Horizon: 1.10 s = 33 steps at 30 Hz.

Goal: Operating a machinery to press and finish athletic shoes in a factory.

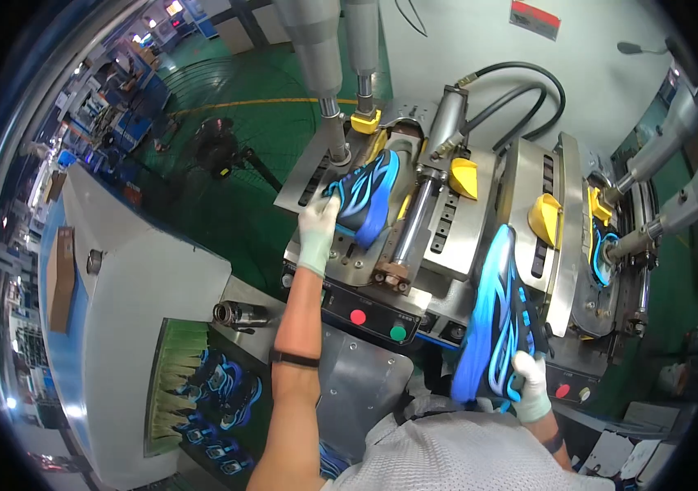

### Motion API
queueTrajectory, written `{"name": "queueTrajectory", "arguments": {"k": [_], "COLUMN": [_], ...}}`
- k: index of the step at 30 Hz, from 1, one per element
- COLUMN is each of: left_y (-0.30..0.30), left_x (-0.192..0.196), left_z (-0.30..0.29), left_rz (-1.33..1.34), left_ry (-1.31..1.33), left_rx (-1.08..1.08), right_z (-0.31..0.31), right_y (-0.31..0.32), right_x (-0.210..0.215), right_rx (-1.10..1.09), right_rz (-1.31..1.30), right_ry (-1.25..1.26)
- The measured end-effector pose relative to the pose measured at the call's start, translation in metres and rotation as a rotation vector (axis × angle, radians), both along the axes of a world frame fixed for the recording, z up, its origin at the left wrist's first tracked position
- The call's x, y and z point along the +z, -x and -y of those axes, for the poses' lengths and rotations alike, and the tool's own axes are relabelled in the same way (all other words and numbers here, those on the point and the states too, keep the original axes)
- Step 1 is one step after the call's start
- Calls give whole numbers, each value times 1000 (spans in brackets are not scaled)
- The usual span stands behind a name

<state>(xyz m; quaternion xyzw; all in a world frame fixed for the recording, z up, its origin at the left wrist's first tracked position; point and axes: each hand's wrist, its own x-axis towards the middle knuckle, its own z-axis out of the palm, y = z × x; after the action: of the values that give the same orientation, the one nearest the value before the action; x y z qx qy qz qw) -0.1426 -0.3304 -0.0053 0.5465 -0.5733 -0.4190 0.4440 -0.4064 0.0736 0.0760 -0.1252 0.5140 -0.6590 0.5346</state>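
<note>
My left hand (317, 225), in a pale glove, is closed on the edge of a black-and-blue sneaker (373, 192). That sneaker lies tilted on its side over the left station of a metal pressing machine (349, 266). A second sneaker (492, 319), with a blue sole and light blue lines, points away from me at the machine's front right. My gloved right hand (531, 385) grips it near the heel opening; some fingers are hidden behind the shoe. Beyond the left sneaker sits a yellow pad (365, 122) under a steel cylinder (363, 49).
Yellow curved pads (545, 219) stand between the stations. Another shoe part (603, 258) sits in the right station below slanted cylinders (676, 188). Red button (358, 317) and green button (398, 333) line the front panel. Several blue-black shoe parts (230, 393) lie beside green bristles (173, 376). A fan (218, 147) stands behind.
</note>
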Motion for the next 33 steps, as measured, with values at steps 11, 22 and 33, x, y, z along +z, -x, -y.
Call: {"name": "queueTrajectory", "arguments": {"k": [11, 22, 33], "left_y": [-182, -145, -155], "left_x": [21, -109, -53], "left_z": [-358, -594, -589], "left_rz": [144, 449, 645], "left_ry": [-124, -762, -696], "left_rx": [435, 934, 800], "right_z": [391, 458, 482], "right_y": [-78, -102, -115], "right_x": [-51, -141, -103], "right_rx": [266, -152, 84], "right_rz": [-221, -881, -902], "right_ry": [-178, -464, -463]}}
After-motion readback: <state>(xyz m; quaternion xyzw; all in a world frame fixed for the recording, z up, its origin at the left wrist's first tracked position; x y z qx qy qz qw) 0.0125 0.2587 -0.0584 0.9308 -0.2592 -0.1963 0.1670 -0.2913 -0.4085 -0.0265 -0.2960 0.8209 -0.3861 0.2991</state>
